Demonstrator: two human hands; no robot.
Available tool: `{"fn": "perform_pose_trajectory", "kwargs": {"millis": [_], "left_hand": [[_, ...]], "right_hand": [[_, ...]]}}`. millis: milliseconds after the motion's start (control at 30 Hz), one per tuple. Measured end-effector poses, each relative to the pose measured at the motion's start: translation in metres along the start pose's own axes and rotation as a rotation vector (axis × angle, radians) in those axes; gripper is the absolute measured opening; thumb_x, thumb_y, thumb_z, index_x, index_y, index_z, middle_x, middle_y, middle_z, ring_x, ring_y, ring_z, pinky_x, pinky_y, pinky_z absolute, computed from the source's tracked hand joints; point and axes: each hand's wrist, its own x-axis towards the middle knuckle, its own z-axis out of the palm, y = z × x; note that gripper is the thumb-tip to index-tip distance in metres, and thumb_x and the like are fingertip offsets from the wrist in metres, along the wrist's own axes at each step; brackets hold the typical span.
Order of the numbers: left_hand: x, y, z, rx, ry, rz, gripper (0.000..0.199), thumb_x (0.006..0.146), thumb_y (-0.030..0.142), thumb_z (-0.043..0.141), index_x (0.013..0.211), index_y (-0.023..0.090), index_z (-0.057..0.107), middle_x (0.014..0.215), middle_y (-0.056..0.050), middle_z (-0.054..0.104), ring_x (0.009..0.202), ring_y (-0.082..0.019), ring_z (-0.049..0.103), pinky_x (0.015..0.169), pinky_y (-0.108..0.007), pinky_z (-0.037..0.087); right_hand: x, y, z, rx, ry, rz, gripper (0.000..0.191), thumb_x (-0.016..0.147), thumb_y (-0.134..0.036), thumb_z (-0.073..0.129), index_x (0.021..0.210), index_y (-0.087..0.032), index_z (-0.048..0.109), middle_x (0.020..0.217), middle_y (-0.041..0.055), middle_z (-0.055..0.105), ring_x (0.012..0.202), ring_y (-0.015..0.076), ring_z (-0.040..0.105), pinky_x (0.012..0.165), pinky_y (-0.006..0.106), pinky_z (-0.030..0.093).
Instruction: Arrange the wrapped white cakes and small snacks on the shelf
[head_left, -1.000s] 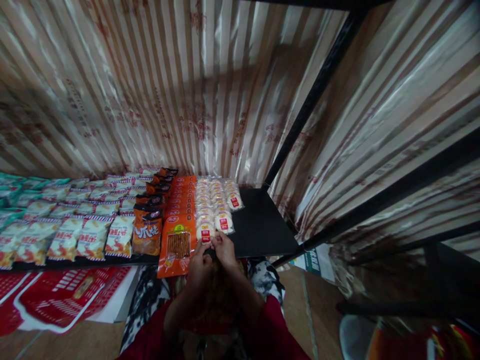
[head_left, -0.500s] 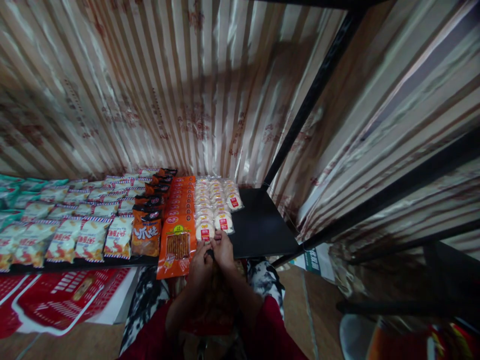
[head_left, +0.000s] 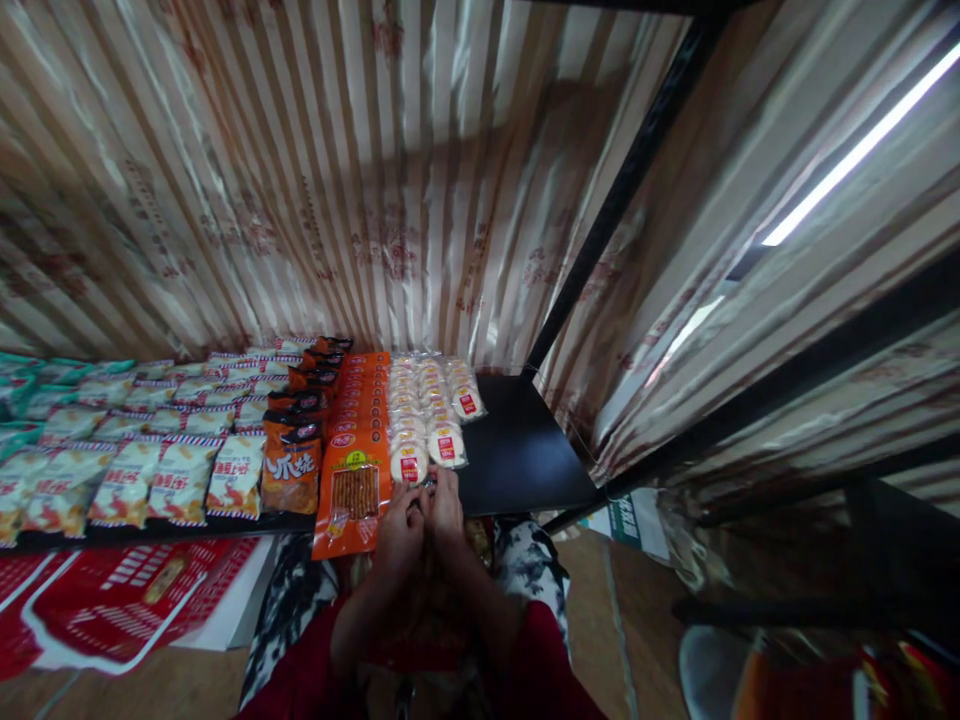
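Rows of clear packets of round white crackers (head_left: 445,442) with red labels lie overlapped on the black shelf (head_left: 517,450). At the near end of the left row, my left hand (head_left: 400,528) has its fingers curled by the edge of the front cracker packet (head_left: 409,464). Close against it is my right hand (head_left: 445,508), fingers bent, just below the middle row. What the fingertips hold, if anything, is too small and dark to tell. Left of the crackers, orange packets of brown sticks (head_left: 355,492) overlap in a column.
Orange-black bags (head_left: 291,474) and white snack bags (head_left: 235,476) fill the shelf's left. Red baskets (head_left: 120,600) sit below. A black post (head_left: 622,200) rises at the shelf's right corner before a striped curtain (head_left: 420,160).
My right hand has drawn back slightly from the front of the middle cracker row, toward me. My left hand has hardly moved. A bright light strip now shows at the upper right.
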Motion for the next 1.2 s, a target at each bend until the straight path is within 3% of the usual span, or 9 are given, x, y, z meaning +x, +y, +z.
{"fn": "perform_pose_trajectory", "kwargs": {"millis": [467, 567, 667, 833, 1200], "left_hand": [[-0.002, -0.004, 0.005, 0.050, 0.025, 0.063, 0.042, 0.074, 0.004, 0.040, 0.108, 0.011, 0.065, 0.131, -0.012, 0.052, 0.129, -0.021, 0.039, 0.110, -0.036, 0.030], [0.000, -0.006, 0.009, 0.028, 0.023, 0.066, 0.044, 0.073, 0.004, 0.042, 0.107, 0.017, 0.066, 0.131, -0.006, 0.053, 0.129, -0.019, 0.040, 0.110, -0.037, 0.031], [-0.001, -0.006, 0.008, 0.043, 0.016, 0.068, 0.044, 0.073, 0.004, 0.042, 0.108, 0.015, 0.065, 0.131, -0.007, 0.053, 0.129, -0.020, 0.040, 0.110, -0.037, 0.030], [-0.003, -0.002, 0.004, 0.099, -0.009, 0.091, 0.041, 0.076, 0.008, 0.040, 0.109, 0.009, 0.064, 0.131, -0.012, 0.053, 0.129, -0.022, 0.040, 0.110, -0.037, 0.030], [-0.002, -0.005, 0.010, 0.274, -0.034, 0.165, 0.043, 0.078, 0.008, 0.038, 0.114, 0.009, 0.061, 0.132, -0.012, 0.051, 0.131, -0.023, 0.036, 0.110, -0.041, 0.031]], "right_hand": [[-0.001, 0.007, 0.001, 0.021, -0.030, -0.041, 0.038, 0.076, -0.016, 0.043, 0.111, -0.012, 0.055, 0.096, 0.0110, 0.055, 0.069, 0.0170, 0.058, 0.064, 0.031, 0.053], [-0.002, 0.009, -0.001, 0.068, -0.008, -0.082, 0.039, 0.076, -0.014, 0.043, 0.112, -0.014, 0.056, 0.097, 0.0101, 0.056, 0.073, 0.0166, 0.058, 0.069, 0.030, 0.053], [0.000, 0.011, -0.007, 0.083, 0.027, -0.118, 0.037, 0.079, -0.014, 0.043, 0.113, -0.016, 0.056, 0.095, 0.0077, 0.054, 0.076, 0.0156, 0.057, 0.076, 0.030, 0.052], [0.016, 0.015, -0.023, -0.010, 0.167, -0.073, 0.038, 0.081, -0.017, 0.046, 0.118, -0.018, 0.053, 0.100, 0.0079, 0.047, 0.077, 0.0153, 0.055, 0.078, 0.032, 0.050], [0.042, 0.021, -0.025, -0.245, 0.078, 0.017, 0.043, 0.077, -0.016, 0.056, 0.120, -0.024, 0.052, 0.104, 0.0058, 0.046, 0.070, 0.0129, 0.058, 0.067, 0.027, 0.050]]}}
